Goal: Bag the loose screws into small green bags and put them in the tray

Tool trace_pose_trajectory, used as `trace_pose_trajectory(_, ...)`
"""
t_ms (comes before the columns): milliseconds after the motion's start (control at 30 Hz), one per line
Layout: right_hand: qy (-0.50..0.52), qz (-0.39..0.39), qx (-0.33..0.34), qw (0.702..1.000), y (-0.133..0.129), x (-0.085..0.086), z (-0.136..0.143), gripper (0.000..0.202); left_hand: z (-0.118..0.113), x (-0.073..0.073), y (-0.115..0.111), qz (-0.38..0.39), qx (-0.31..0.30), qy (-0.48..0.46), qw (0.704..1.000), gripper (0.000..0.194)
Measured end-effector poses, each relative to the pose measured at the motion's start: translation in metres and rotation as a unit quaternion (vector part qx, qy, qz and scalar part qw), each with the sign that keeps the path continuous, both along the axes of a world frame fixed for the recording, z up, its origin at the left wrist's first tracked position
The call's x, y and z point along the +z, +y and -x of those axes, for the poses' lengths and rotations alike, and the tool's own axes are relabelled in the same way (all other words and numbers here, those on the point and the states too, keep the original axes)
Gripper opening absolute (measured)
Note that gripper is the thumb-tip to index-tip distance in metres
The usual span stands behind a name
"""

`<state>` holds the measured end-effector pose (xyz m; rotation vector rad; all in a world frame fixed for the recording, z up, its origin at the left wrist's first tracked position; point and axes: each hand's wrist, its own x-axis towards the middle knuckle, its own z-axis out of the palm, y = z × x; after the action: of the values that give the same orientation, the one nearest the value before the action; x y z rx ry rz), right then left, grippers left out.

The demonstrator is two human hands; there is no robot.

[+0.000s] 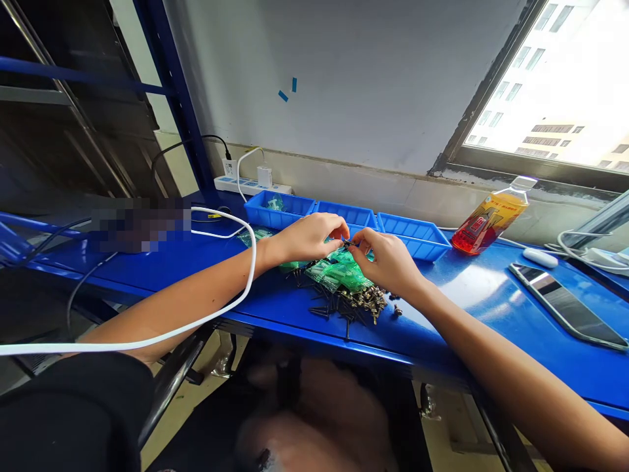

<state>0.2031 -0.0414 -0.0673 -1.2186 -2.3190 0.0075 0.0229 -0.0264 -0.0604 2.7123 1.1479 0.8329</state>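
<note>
My left hand (314, 235) and my right hand (387, 259) meet over a pile of small hardware on the blue table. My right fingertips pinch small dark screws (348, 244). The left fingers are curled close to the same spot; whatever lies between them is too small to make out. Underneath are green-tinted plastic bags (346, 272) with pale pieces inside. In front of these bags lie loose black screws (327, 305) and brassy metal fasteners (371, 301), several of each.
Three blue bins (415, 239) line the back; a small bag (275, 203) sits in the left one. A red drink bottle (491, 216) and a phone (565, 305) are at the right. A white cable (253, 262) crosses my left arm. Behind is a power strip (250, 187).
</note>
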Motion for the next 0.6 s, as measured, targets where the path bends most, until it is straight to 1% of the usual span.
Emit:
trace_pose_trajectory(267,0.01,-0.01,-0.008,1.0,-0.0011,0.0009,0.0011,0.011,-0.0033,0.0028,-0.0038,0.068,-0.009,-0.073,0.995,0.009)
trace_pose_trajectory(400,0.008,-0.01,-0.018,1.0,-0.0018,0.0019,0.0016,0.008,-0.0038,0.0032,-0.0047,0.074,-0.013,-0.088,0.993,0.01)
trace_pose_trajectory(600,0.0,-0.012,-0.014,1.0,-0.0014,0.0012,0.0018,0.01,-0.0045,0.0026,-0.0055,0.079,0.0,-0.085,0.993,0.011)
